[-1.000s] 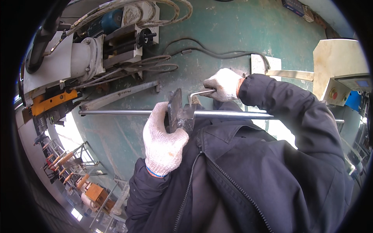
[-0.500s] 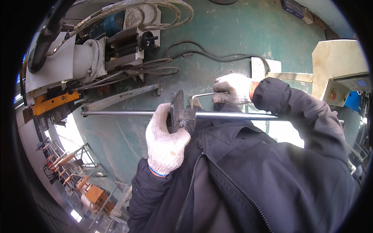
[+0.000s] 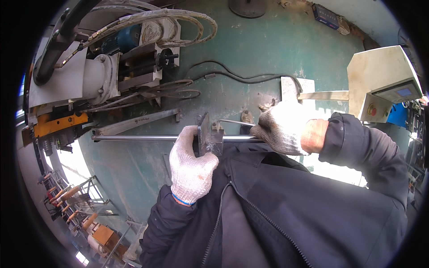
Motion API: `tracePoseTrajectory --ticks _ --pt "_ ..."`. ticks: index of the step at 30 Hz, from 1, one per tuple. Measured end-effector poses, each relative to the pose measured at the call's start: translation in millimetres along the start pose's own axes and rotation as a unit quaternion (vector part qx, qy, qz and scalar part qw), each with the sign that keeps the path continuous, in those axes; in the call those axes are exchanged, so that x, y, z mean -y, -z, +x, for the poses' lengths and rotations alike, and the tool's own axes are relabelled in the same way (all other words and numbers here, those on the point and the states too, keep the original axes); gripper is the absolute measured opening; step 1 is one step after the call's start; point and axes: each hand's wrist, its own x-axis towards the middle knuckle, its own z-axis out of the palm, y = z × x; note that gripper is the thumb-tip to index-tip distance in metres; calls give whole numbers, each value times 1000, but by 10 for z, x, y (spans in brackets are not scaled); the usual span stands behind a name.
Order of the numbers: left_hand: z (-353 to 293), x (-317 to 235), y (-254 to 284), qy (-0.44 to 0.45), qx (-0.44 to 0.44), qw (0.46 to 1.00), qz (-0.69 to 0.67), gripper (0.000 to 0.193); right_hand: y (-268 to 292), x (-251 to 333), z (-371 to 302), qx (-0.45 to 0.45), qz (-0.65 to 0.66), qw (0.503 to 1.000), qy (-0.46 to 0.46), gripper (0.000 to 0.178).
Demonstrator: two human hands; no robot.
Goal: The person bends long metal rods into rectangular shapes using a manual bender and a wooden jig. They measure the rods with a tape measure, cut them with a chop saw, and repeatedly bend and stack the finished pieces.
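- Left hand [image 3: 192,169], in a white knit glove, gripped a metal block [image 3: 216,142] with its upright dark plate [image 3: 203,134], thumb on the near side.
- The block sat in front of the person's dark jacket [image 3: 295,196], on a long shiny rod [image 3: 134,138] that showed to either side of it.
- Right hand [image 3: 286,129], gloved likewise, was closed around the long arm of an L-shaped hex key [image 3: 234,122]; the key's bent end met the block's top (whether seated in a socket, could not tell).
- Containers: a dark blue box [image 3: 325,16] lay on the green floor [image 3: 254,49] near the wall, contents hidden.
- An orange-brown box [image 3: 103,234] stood lower left, its inside indistinct.
- Pale control cabinet [image 3: 377,69] at right: red button [image 3: 372,110] and small screen [image 3: 404,92] on its panel.
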Motion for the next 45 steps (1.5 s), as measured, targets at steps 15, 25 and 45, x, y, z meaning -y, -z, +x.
tracePoseTrajectory --ticks 15,25,45 --pt "20 70 34 -153 15 984 91 40 -104 233 828 11 214 976 27 40" --pt "-25 36 -20 -72 -25 997 30 29 -11 -255 84 -14 262 965 15 34" --pt "-92 -20 -36 33 -94 995 -14 44 -324 47 -37 -338 380 850 140 30"
